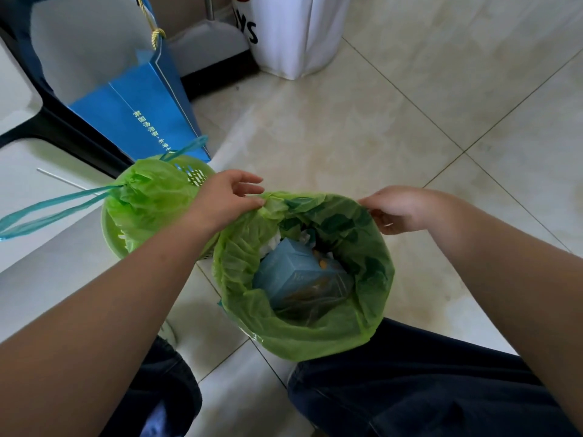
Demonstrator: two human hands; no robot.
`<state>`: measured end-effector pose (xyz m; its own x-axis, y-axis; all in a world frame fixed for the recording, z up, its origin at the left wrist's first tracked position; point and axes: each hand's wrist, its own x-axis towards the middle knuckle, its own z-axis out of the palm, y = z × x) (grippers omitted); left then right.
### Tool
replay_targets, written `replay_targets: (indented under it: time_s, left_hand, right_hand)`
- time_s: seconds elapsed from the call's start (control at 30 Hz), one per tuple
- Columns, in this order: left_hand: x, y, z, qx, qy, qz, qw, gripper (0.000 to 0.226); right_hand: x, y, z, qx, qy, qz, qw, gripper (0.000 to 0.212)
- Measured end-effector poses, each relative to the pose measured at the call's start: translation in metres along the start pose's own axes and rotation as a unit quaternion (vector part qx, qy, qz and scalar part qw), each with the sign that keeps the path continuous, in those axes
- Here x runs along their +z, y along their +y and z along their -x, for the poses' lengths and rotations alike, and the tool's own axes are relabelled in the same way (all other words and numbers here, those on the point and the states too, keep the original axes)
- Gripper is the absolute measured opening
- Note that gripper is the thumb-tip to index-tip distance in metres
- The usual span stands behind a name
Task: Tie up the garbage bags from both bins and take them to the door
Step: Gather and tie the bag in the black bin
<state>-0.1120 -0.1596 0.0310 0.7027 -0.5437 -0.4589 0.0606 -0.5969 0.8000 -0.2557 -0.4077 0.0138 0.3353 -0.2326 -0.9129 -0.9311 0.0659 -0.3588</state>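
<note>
An open green garbage bag (303,339) lines the near bin, with a light blue carton (293,275) and crumpled waste inside. My left hand (227,197) pinches the bag's far left rim between thumb and fingers. My right hand (400,209) grips the rim at the far right. Behind on the left stands a green plastic bin (192,171) holding a second green bag (151,200), its mouth drawn shut. Teal drawstring loops (47,209) trail from it to the left.
A blue paper gift bag (138,121) with a gold cord leans by a black chair leg (63,124) at the back left. A white bag (293,29) stands at the back. Pale floor tiles (410,115) spread to the right. My knees in dark trousers (410,389) flank the near bin.
</note>
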Motion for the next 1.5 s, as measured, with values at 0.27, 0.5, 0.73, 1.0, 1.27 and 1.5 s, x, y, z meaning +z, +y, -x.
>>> replay_targets:
  time_s: [0.27, 0.5, 0.73, 1.0, 1.27, 1.5]
  left_hand:
    - [0.012, 0.013, 0.014, 0.134, 0.081, -0.043, 0.987, 0.024]
    - [0.015, 0.018, 0.049, 0.189, 0.138, -0.019, 0.972, 0.021]
    - [0.009, 0.002, 0.088, 0.196, 0.185, -0.052, 0.962, 0.036]
    - [0.008, -0.055, 0.130, -0.065, 0.098, 0.009, 0.993, 0.044]
    - [0.013, -0.066, 0.153, -0.031, 0.201, -0.032, 0.979, 0.010]
    - [0.020, -0.064, 0.169, -0.141, 0.182, 0.212, 0.950, 0.030]
  right_hand:
    - [-0.002, 0.025, 0.005, -0.103, 0.051, 0.079, 0.990, 0.012]
    - [0.002, 0.043, 0.042, -0.230, 0.097, -0.011, 0.968, 0.015]
    - [0.022, 0.072, 0.100, -0.294, 0.131, 0.063, 0.945, 0.018]
    - [0.049, 0.113, 0.089, -0.152, 0.141, 0.126, 0.970, 0.058]
    - [0.063, 0.113, 0.108, -0.250, 0.225, 0.109, 0.935, 0.012]
    - [0.091, 0.121, 0.126, -0.162, 0.137, -0.136, 0.968, 0.036]
